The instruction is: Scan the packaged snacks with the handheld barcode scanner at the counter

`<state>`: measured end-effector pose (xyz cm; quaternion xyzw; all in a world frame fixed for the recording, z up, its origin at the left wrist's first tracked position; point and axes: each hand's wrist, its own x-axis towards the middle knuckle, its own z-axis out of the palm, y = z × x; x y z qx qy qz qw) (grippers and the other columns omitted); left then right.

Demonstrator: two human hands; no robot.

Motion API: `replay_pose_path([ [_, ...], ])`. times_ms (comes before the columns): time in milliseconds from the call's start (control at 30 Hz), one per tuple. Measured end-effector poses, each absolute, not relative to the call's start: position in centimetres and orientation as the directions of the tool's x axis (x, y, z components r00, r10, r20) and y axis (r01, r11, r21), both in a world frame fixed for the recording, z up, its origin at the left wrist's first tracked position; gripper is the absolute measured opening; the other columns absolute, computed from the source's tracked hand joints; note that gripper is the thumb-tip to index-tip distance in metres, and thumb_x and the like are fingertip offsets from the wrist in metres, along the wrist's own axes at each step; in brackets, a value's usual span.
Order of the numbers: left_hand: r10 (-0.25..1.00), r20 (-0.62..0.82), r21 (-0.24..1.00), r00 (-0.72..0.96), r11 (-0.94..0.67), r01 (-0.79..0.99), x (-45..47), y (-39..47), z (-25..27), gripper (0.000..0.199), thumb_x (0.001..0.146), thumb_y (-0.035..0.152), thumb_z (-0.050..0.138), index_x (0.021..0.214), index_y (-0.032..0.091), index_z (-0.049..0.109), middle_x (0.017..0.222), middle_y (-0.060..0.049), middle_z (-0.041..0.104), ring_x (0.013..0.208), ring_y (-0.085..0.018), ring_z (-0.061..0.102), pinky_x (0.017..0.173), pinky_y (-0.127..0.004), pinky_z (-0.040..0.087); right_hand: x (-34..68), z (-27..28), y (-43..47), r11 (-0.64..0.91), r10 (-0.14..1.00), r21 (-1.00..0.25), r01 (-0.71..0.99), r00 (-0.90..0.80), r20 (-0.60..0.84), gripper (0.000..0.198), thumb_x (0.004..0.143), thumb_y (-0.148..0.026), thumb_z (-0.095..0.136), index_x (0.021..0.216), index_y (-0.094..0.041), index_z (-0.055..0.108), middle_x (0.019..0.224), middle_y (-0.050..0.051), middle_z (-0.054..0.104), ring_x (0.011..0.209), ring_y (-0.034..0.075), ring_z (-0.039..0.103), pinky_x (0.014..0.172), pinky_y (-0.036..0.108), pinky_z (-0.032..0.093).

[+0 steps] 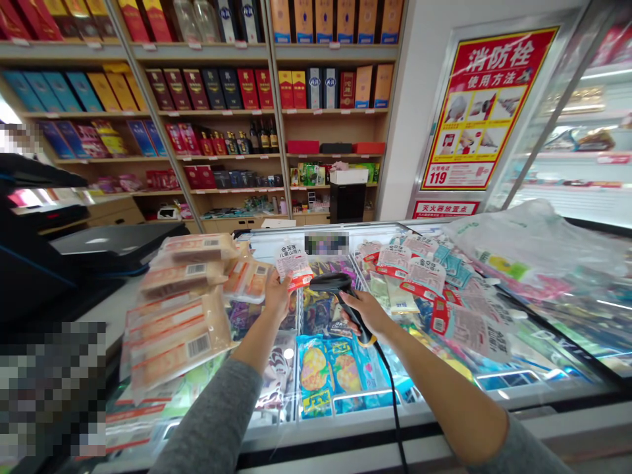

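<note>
My left hand (278,295) is closed on a white and red drink pouch (292,264), held up by its edge above the glass freezer top. In my right hand (364,312) is a black barcode scanner (332,283), gripped round its handle, its head beside the pouch. A black cable (395,401) runs down from the scanner. Several similar pouches (425,276) lie in a loose pile on the glass to the right. Left of my left hand are stacked clear packs of tan food (185,329) with barcode labels, and a smaller pack (245,279) lies beside them.
Under the glass of the freezer (345,424) are wire baskets with blue bags (330,375). A large clear plastic bag (518,247) lies at the right. Black counter equipment (113,247) stands at the left. Shelves of boxes (212,89) line the back wall.
</note>
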<state>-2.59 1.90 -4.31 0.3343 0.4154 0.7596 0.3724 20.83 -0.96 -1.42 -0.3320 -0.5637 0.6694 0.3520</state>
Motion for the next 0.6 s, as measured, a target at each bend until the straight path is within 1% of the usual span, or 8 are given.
replay_pose_path([
  [100, 0.845, 0.202, 0.886, -0.495, -0.373, -0.275, -2.5, 1.8, -4.2, 0.052, 0.057, 0.039, 0.090, 0.099, 0.018, 0.066, 0.095, -0.005, 0.077, 0.093, -0.025, 0.074, 0.086, -0.040, 0.061, 20.8, -1.6, -0.9, -0.111, 0.849, -0.988, -0.106, -0.527, -0.038, 0.056, 0.067, -0.072, 0.075, 0.080, -0.022, 0.051, 0.051, -0.007, 0.054, 0.033, 0.008, 0.042, 0.032, 0.022, 0.030],
  [267, 0.851, 0.189, 0.885, -0.490, -0.364, -0.290, -2.5, 1.6, -4.0, 0.052, 0.060, 0.038, 0.090, 0.101, 0.019, 0.066, 0.091, -0.004, 0.076, 0.088, -0.024, 0.074, 0.084, -0.043, 0.062, 20.7, -2.2, -0.7, -0.096, 0.857, -0.987, -0.127, -0.514, -0.017, 0.056, 0.069, -0.072, 0.074, 0.083, -0.022, 0.052, 0.051, -0.008, 0.054, 0.033, 0.008, 0.043, 0.031, 0.021, 0.030],
  [433, 0.844, 0.228, 0.878, -0.485, -0.394, -0.273, -2.5, 1.5, -3.9, 0.050, 0.061, 0.040, 0.090, 0.100, 0.019, 0.065, 0.092, -0.005, 0.075, 0.095, -0.026, 0.074, 0.091, -0.046, 0.060, 20.5, -2.6, -0.4, -0.109, 0.874, -0.986, -0.123, -0.485, -0.036, 0.058, 0.067, -0.073, 0.074, 0.079, -0.023, 0.048, 0.050, -0.008, 0.053, 0.032, 0.008, 0.042, 0.031, 0.021, 0.030],
  [600, 0.839, 0.243, 0.863, -0.487, -0.417, -0.287, -2.5, 1.7, -4.1, 0.057, 0.057, 0.045, 0.092, 0.100, 0.018, 0.066, 0.097, -0.008, 0.076, 0.098, -0.027, 0.074, 0.093, -0.047, 0.059, 20.5, -2.8, -0.3, -0.123, 0.879, -0.984, -0.132, -0.474, -0.047, 0.059, 0.067, -0.073, 0.074, 0.083, -0.022, 0.050, 0.050, -0.008, 0.053, 0.032, 0.008, 0.042, 0.031, 0.022, 0.030],
])
